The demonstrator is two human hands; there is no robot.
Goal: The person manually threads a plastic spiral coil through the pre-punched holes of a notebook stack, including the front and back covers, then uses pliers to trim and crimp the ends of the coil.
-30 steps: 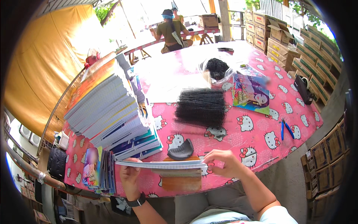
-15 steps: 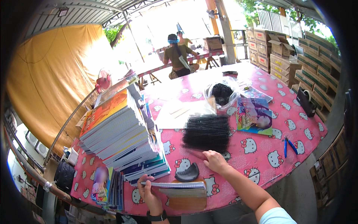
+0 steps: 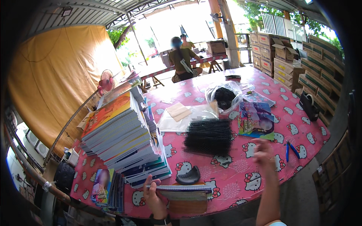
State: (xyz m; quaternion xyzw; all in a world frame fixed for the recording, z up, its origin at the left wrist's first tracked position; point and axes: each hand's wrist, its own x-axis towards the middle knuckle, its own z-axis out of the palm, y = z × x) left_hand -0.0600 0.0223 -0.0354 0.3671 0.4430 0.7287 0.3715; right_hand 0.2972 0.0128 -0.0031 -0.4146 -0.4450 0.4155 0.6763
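Note:
My left hand (image 3: 154,196) is closed on the left end of a thin notebook (image 3: 184,187), its page edges facing up, at the table's near edge. A wooden block (image 3: 187,206) shows below the notebook. My right hand (image 3: 264,155) is over the table to the right, below a colourful printed cover (image 3: 256,119). Its fingers are smeared by motion, and I cannot make out anything in them. Just beyond the notebook sits a curved black piece (image 3: 188,176). A pile of black spiral binding coils (image 3: 208,136) lies in mid-table.
A tall stack of notebooks (image 3: 117,132) rises at the left, with coil-bound notebooks (image 3: 109,190) before it. Blue-handled pliers (image 3: 292,151) lie at right. A clear bag of black material (image 3: 225,97) stands beyond the coils. Two people sit at a far table; cartons (image 3: 320,71) are stacked at right.
My right hand has left the near edge of the coil pile and swung right, toward the pliers. My left hand stays at the notebook's end.

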